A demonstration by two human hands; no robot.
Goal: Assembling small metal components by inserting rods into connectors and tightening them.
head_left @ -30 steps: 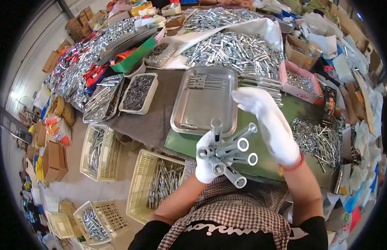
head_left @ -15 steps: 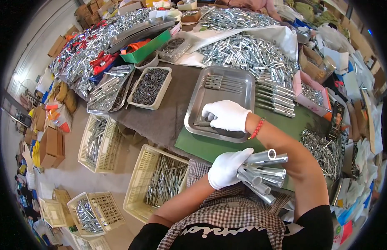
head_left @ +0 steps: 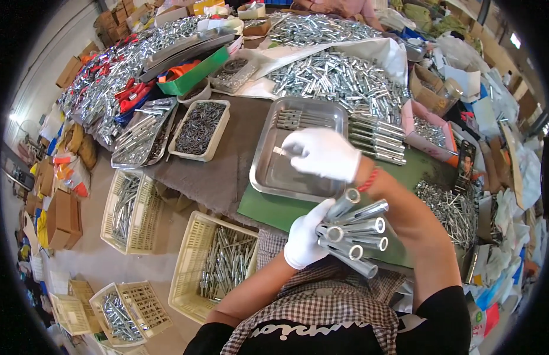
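Note:
My left hand (head_left: 304, 239), in a white glove, is closed round a bundle of several shiny metal tubes (head_left: 360, 214), their open ends pointing right and toward me. Above the shallow steel tray (head_left: 264, 173), my white-gloved right hand (head_left: 324, 155) pinches a short metal rod (head_left: 278, 150), mostly hidden by the fingers. At the far end of the tray lies a row of slim rods with thick slotted ends (head_left: 295, 118). Right beside the tray, a row of metal tubes (head_left: 381, 142) rests side by side on the green mat (head_left: 268, 206).
Heaps of metal sleeves (head_left: 339, 74) cover the far table. A cream tub of dark screws (head_left: 198, 131) stands left of the tray, a pink box of small parts (head_left: 429, 129) to its right. Cream crates (head_left: 188, 266) stand below the table edge. Another person (head_left: 345, 7) sits across.
My right hand has lifted from the tray floor with the short rod in its fingers. The tubes in my left hand have tilted and spread. The whole view has shifted slightly.

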